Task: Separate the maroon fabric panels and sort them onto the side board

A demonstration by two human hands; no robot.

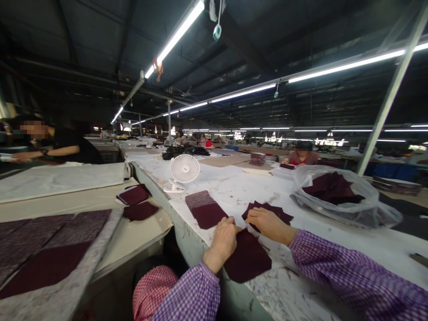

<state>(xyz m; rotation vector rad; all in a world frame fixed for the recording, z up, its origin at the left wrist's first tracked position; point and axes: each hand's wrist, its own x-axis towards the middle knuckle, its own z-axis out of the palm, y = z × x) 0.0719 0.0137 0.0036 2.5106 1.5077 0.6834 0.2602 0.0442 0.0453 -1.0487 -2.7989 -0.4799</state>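
A maroon fabric piece (248,258) with cut corners lies near the table's front edge. My left hand (223,238) is closed at its upper left corner, with the thumb reaching toward the right. My right hand (269,224) has its fingers bent together over a small loose pile of maroon fabric pieces (279,213), just beyond the near piece. Its fingertips pinch at the pile's left edge; exactly how much cloth is between them is hidden. Left of both hands rests a stack of fabric pieces (205,209), half speckled grey and half maroon.
A white clip fan (184,169) stands farther back. On the right sits a clear plastic bag (347,214) of maroon cloth. More maroon pieces (140,210) and speckled panels (67,240) lie on the left tables, across a gap. Co-workers sit at left and back.
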